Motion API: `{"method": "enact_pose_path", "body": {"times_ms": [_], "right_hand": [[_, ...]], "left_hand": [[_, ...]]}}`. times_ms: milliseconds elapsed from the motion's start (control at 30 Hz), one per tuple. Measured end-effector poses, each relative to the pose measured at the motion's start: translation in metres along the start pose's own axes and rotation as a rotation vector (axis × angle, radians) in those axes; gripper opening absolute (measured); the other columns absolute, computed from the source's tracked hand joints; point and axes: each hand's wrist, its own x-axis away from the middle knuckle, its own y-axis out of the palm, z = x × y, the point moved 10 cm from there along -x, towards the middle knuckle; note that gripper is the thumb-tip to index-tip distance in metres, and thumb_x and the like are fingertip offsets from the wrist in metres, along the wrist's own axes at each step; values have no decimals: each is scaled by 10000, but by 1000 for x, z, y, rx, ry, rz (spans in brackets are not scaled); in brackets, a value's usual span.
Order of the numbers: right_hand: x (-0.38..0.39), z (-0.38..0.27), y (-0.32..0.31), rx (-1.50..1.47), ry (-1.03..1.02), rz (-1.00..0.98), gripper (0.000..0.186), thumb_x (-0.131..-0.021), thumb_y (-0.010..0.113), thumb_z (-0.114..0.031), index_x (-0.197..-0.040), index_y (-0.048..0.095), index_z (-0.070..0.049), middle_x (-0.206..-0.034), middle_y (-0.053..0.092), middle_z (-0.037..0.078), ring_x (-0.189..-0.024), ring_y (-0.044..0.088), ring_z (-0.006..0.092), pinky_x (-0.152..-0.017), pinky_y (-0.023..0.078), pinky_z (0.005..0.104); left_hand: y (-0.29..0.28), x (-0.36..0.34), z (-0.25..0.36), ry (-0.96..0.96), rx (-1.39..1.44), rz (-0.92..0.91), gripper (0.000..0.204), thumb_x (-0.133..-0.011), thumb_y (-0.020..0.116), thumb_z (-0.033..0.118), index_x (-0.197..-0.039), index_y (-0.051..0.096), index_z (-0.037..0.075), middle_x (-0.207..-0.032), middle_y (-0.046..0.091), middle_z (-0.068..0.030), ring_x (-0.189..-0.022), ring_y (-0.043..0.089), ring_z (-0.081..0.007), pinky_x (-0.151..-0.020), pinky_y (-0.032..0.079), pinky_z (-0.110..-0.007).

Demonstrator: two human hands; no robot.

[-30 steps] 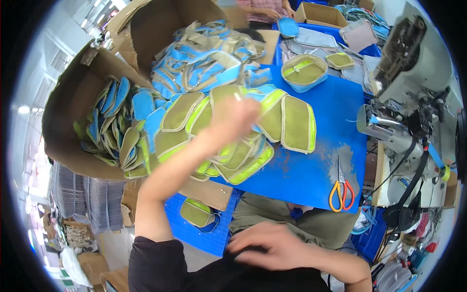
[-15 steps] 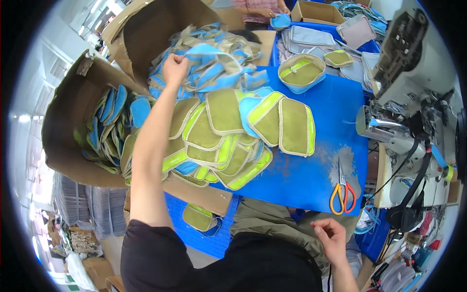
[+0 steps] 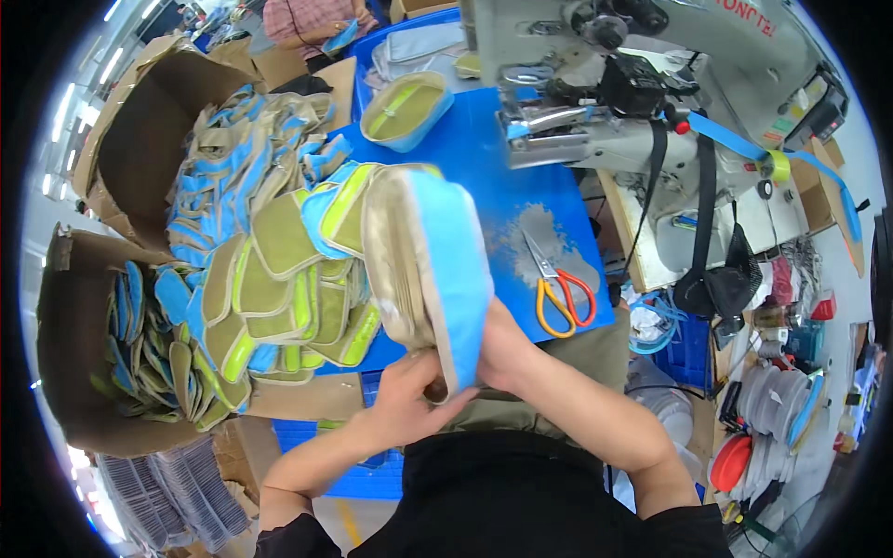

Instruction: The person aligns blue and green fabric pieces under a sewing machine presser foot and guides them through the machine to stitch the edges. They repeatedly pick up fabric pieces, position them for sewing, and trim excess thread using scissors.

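Note:
A looped fabric band (image 3: pixel 453 260), blue outside and beige inside, stands on edge between my hands in front of my body. My left hand (image 3: pixel 409 395) pinches its near end from the left, fingers closed on the beige side. My right hand (image 3: pixel 502 349) grips the blue outer side from the right; some of its fingers are hidden behind the band. Left of the band lies a spread heap of olive mesh panels (image 3: pixel 288 242) with lime strips and beige edging. Scissors (image 3: pixel 558 288) with one orange and one red handle lie to the right on the blue tabletop (image 3: pixel 456 144).
A sewing machine (image 3: pixel 595 139) stands at the right. Far left, one cardboard box (image 3: pixel 88 279) holds blue and olive panels; behind it, a pile of blue-beige bands (image 3: pixel 242 177) spills from another. A finished-looking pouch (image 3: pixel 406 112) sits at the back. A co-worker (image 3: pixel 316 23) is beyond.
My left hand has come back from the band pile to my front with a band. My right hand has risen from my lap to grip it. The view has shifted right.

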Motion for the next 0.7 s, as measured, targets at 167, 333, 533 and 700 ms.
{"method": "enact_pose_path", "body": {"times_ms": [167, 333, 533, 700], "right_hand": [[21, -10, -49, 132, -57, 54, 514, -1108, 423, -447, -1305, 637, -22, -1156, 703, 74, -1051, 650, 161, -934, 503, 342], [54, -31, -46, 616, -234, 1, 319, -1029, 633, -174, -1306, 639, -15, -1103, 735, 55, -977, 671, 151, -905, 518, 333], [82, -89, -114, 1591, -621, 518, 418, -872, 787, -141, -1257, 650, -57, -1001, 703, 159, -973, 672, 335, -843, 535, 416], [64, -64, -190, 1618, -292, 421, 744, -813, 836, -128, -1464, 484, -58, -863, 673, 133, -739, 680, 275, -717, 555, 370]], "left_hand": [[58, -16, -34, -57, 248, 5, 323, -844, 788, 70, -1138, 664, 17, -1018, 697, -118, -954, 691, -273, -842, 548, -399], [77, -45, -16, -38, 628, -45, 376, -885, 731, 31, -1238, 602, 11, -1169, 677, -111, -1159, 634, -233, -952, 521, -382], [59, -85, -49, -58, 1240, 30, 580, -952, 645, 237, -1456, 511, -18, -1344, 644, -179, -1317, 585, -296, -1159, 417, -456], [13, -152, -24, 128, 1183, 288, 465, -954, 705, 170, -1364, 584, -11, -1139, 678, -103, -1103, 652, -212, -1013, 493, -382]]}}
